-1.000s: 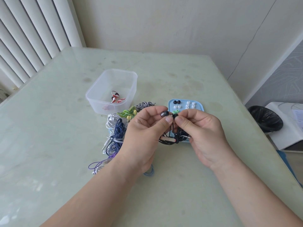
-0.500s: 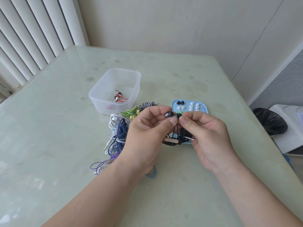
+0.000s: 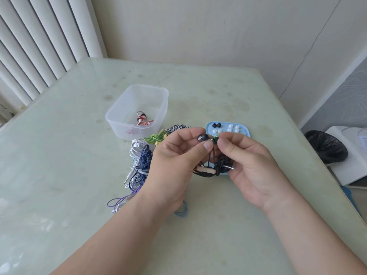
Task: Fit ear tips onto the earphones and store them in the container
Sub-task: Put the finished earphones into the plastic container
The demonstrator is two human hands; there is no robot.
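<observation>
A clear plastic container [image 3: 137, 112] stands toward the far side of the bench [image 3: 59, 155], left of centre, with one red-and-white earphone set [image 3: 143, 120] coiled on its floor. To its right, nearer the right edge, a pale blue tray [image 3: 226, 126] holds loose ear tips: two black ear tips [image 3: 216, 125] at its far left corner and several white ear tips [image 3: 233, 128] beside them. Between container and tray lies a heap of bundled earphones [image 3: 142, 161] in white, navy, green, purple and black-and-white cords.

Above the tray's near side, the left hand [image 3: 174, 165] has thumb and forefinger pinched on the dark metal earbud [image 3: 203, 137] of a black earphone set [image 3: 212, 167]. The right hand [image 3: 256, 167] has its fingers [image 3: 224, 142] pressed together on something small at the bud's right end, just touching it; a speck of green shows there, but what they hold cannot be told. The black cord hangs bunched between both palms, its plug [image 3: 229, 167] pointing right.
</observation>
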